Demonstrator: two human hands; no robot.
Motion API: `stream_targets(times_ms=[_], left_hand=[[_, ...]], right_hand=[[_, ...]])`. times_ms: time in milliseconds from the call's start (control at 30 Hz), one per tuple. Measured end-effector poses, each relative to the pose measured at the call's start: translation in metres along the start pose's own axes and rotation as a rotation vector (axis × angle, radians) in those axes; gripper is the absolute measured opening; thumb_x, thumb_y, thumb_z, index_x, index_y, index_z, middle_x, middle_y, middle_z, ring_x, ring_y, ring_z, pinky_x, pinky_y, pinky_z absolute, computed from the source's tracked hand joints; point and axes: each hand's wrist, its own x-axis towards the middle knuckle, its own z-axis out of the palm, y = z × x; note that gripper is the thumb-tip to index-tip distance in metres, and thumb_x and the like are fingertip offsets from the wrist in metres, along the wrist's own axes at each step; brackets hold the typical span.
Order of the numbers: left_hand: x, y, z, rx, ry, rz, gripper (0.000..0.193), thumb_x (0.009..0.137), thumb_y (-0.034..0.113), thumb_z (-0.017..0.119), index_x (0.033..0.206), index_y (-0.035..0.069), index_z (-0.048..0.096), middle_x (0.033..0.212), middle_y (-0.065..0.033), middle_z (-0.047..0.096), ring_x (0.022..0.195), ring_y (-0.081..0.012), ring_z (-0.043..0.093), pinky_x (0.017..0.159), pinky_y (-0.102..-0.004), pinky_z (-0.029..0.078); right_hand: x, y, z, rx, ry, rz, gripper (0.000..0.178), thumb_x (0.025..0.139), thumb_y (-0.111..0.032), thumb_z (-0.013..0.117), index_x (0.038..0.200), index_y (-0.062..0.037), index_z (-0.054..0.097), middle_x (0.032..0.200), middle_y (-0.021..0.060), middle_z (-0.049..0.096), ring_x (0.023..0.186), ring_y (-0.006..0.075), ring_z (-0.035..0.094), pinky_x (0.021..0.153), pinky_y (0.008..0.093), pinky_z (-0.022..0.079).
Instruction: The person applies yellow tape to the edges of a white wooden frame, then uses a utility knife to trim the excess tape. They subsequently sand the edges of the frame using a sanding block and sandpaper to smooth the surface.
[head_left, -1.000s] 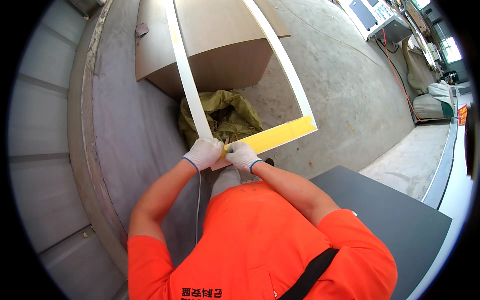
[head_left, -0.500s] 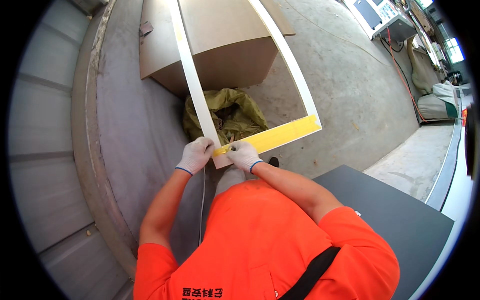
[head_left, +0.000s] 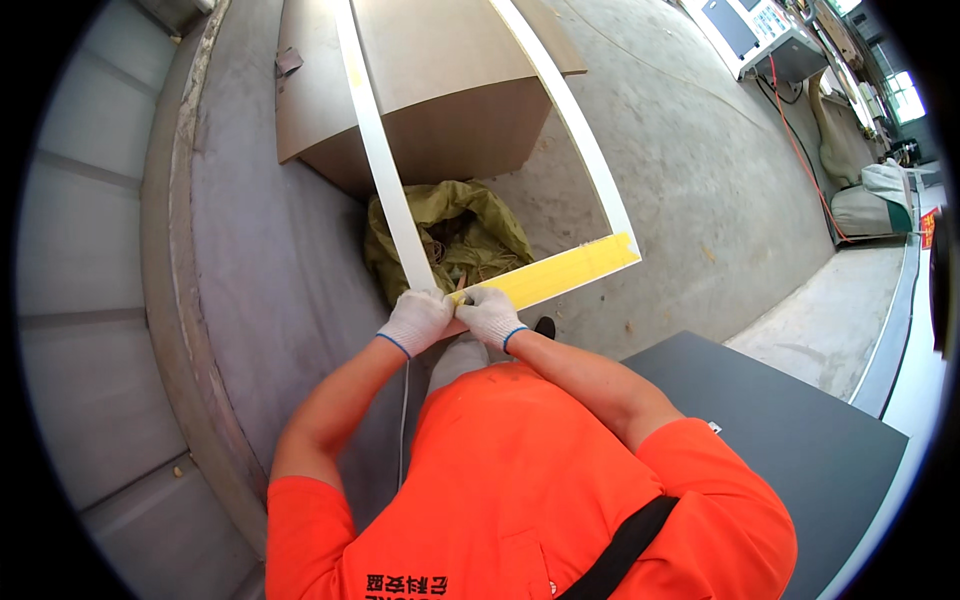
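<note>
A white rectangular frame (head_left: 385, 180) stretches away from me, its near end in front of my body. Yellow tape (head_left: 565, 268) covers most of its near rail. At the near left corner my left hand (head_left: 420, 318), in a white knit glove with a blue cuff, is closed; its fingertips are turned away, so what they grip is hidden. Right beside it my right hand (head_left: 490, 315), gloved alike, pinches the left end of the yellow tape over the rail. The two hands almost touch and cover most of that corner.
Below the frame an olive woven sack (head_left: 470, 215) gapes on the floor. Brown boards (head_left: 440, 50) lie beneath the frame's far part. To my right is a dark grey panel (head_left: 770, 430). A white-grey machine (head_left: 760, 40) with an orange cable (head_left: 800, 150) stands far right.
My left hand has moved right and slightly nearer, over the frame's corner and close against my right hand. The stretch of yellow tape between the hands is now covered. My right hand has hardly moved.
</note>
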Motion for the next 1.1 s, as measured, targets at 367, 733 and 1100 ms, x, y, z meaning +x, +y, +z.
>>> stream_targets(times_ms=[367,733,1100], left_hand=[[0.029,-0.027,-0.02,-0.089,-0.268,0.185,0.018,0.09,0.022,0.064,0.093,0.004,0.068,0.088,-0.0162,0.07,0.083,-0.0337,0.073,0.069,-0.0479,0.059],[-0.002,-0.018,-0.022,-0.277,-0.123,-0.159,0.022,0.092,0.027,0.067,0.094,0.005,0.069,0.092,-0.0165,0.07,0.088,-0.0352,0.072,0.08,-0.046,0.058],[0.013,-0.029,-0.02,0.04,-0.063,0.251,0.012,0.087,0.018,0.063,0.086,0.006,0.066,0.082,-0.0114,0.067,0.075,-0.0295,0.072,0.063,-0.0425,0.058]], right_hand=[[0.002,-0.01,-0.012,0.096,-0.086,0.084,0.036,0.083,-0.033,0.066,0.1,-0.0033,0.077,0.095,0.0253,0.074,0.094,0.0424,0.071,0.086,0.0481,0.055],[0.005,-0.006,-0.01,0.118,-0.098,0.065,0.034,0.079,-0.029,0.069,0.099,-0.0024,0.078,0.091,0.0228,0.075,0.088,0.0369,0.072,0.083,0.0439,0.056],[0.004,-0.008,-0.01,0.06,-0.073,0.032,0.035,0.083,-0.032,0.067,0.1,-0.0031,0.077,0.097,0.0249,0.074,0.096,0.0414,0.071,0.088,0.0472,0.055]])
